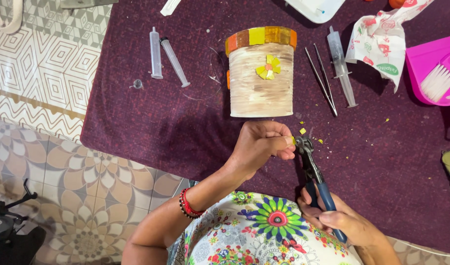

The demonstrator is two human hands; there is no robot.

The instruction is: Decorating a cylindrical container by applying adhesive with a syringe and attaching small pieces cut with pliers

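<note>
The left hand [259, 145] is curled with fingertips pinched just below the decorated pot [260, 72], forearm bent, while the right hand [340, 221] is fisted lower right of it

Blue-handled nippers [313, 179] stand upright, jaws biting a small yellow tile piece [293, 141] above purple cloth.

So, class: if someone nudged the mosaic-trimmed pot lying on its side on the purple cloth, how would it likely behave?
The pot lies on its round side, so it would probably roll. The fuzzy cloth might slow it. Its glued tiles, such as the yellow flower, look brittle, so it likely needs gentle handling.
</note>
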